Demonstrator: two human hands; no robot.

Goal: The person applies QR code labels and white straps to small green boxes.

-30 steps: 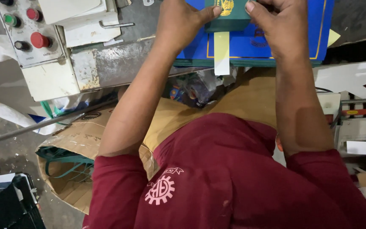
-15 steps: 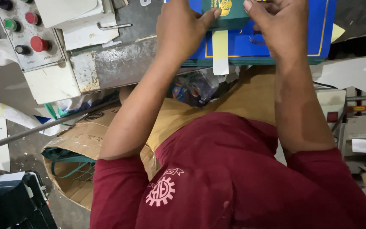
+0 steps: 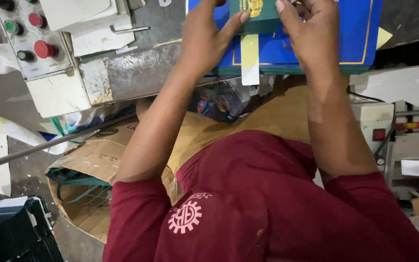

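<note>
Green booklet [image 3: 258,17] sat pinched between both hands, left hand [image 3: 207,41] and right hand [image 3: 311,39], over the blue sheet stack [image 3: 350,34]; uneven pressure might have skewed it.

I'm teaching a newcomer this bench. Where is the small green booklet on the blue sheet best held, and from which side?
Grip the green booklet by its two bottom corners, one hand from each side, as the left hand and right hand do. It lies flat on the blue sheet, so probably only the edges offer purchase.

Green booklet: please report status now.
Left hand and right hand grip green booklet over blue covers. Pale strip hangs beneath. Nothing obstructing.
</note>
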